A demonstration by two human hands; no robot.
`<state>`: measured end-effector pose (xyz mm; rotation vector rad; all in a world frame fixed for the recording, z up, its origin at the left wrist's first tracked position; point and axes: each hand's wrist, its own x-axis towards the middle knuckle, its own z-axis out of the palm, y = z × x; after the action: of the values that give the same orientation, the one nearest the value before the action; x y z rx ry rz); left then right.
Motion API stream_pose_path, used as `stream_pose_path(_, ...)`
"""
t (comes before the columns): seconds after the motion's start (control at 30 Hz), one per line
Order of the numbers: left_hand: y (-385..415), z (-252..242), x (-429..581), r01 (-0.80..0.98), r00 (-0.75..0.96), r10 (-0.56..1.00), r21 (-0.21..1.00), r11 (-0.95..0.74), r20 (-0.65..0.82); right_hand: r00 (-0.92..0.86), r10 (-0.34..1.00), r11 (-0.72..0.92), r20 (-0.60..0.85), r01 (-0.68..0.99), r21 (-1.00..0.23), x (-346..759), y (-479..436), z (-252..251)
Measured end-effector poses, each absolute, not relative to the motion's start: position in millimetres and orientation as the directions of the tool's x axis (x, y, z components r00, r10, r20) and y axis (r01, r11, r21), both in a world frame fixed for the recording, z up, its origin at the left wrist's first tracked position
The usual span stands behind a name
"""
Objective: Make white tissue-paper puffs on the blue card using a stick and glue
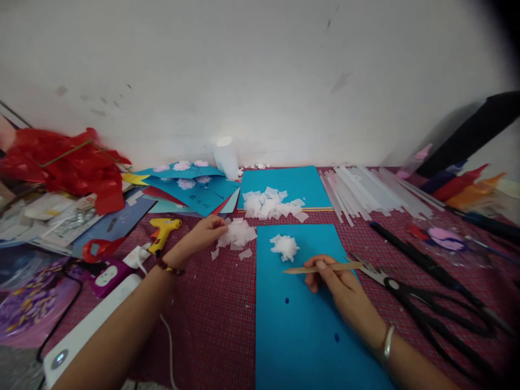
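Note:
My left hand (209,232) is at the edge of a loose pile of white tissue paper squares (239,234). Its fingers are pinched together, and what lies between them cannot be made out. In my right hand (337,279) is a flat, pointed wooden stick (298,270), held level above a blue sheet of card (292,346). A fluffy white tissue clump (285,247) sits on the card near its far end, just beyond the stick's tip. Two dark blue dots (286,300) mark the card nearer to me.
More tissue squares (268,205) lie on stacked coloured card (288,179). To the right are translucent glue sticks (361,189) and black-handled scissors (422,303). A yellow glue gun (163,234), a purple power strip (108,275) and red plastic (65,162) are at left.

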<state>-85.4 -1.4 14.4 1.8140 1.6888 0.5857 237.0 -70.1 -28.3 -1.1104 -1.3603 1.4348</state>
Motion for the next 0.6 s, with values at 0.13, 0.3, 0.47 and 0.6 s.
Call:
stream_pose_path(0.13, 1.3, 8.1, -82.8, 0.68, 0.082, 0.994, 0.733, -0.004, -0.071, -0.235, 0.971, -0.051, -0.05, 0.002, -0.999, 236.7, -69.9, -27.5)
stream_pose_path(0.3, 3.3, 3.3, -82.2, 0.644, 0.089, 0.991, 0.765, 0.02, -0.101, -0.237, 0.97, -0.043, -0.044, 0.01, -0.999, 237.1, -69.4, -29.3)
stream_pose_path(0.47, -6.2, 4.6, -85.4, 0.614, 0.046, 0.995, 0.788, 0.041, -0.088, -0.244, 0.97, -0.018, -0.02, 0.009, -1.0, 237.5, -69.6, -31.0)
stream_pose_path(0.6, -16.9, 17.9, -87.5, 0.592, 0.024, 0.997, 0.805, 0.05, -0.079, -0.235, 0.972, 0.0, -0.002, 0.01, -1.0, 237.9, -70.3, -28.7)
